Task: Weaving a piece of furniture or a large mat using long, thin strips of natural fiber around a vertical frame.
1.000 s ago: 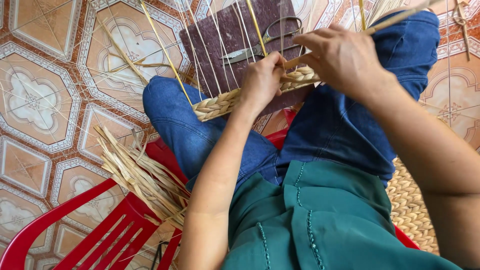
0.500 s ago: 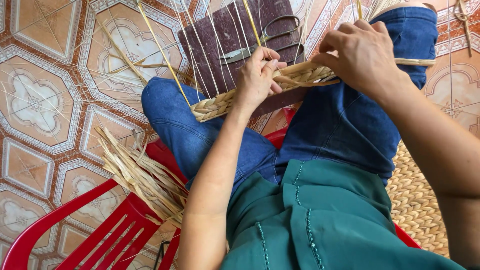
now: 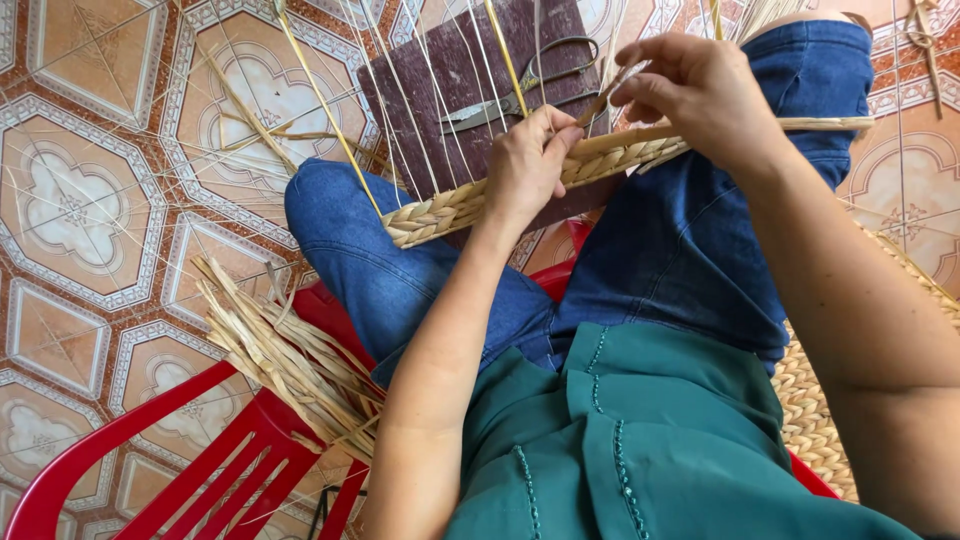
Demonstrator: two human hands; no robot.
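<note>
Braided straw band point(image 3: 450, 208) runs left-right across knees; left hand point(image 3: 525, 165) pinches its middle, right hand point(image 3: 700, 90) grips a strand point(image 3: 605, 100) at its right.

The middle of the flat braided band of pale straw point(image 3: 440, 212) is covered by the left hand point(image 3: 527, 165), and its far end is hidden behind the right hand point(image 3: 700, 90). Whether the strand is pinched by the right fingertips point(image 3: 625, 88) cannot be told. The long thin pale reeds point(image 3: 330, 110) are cut off by the top edge. The dark metal scissors point(image 3: 520, 95) are partly crossed by reeds. The red plastic chair point(image 3: 180, 450) is cropped by the bottom edge, and the coiled woven straw mat point(image 3: 815, 410) is largely hidden behind the right arm.
</note>
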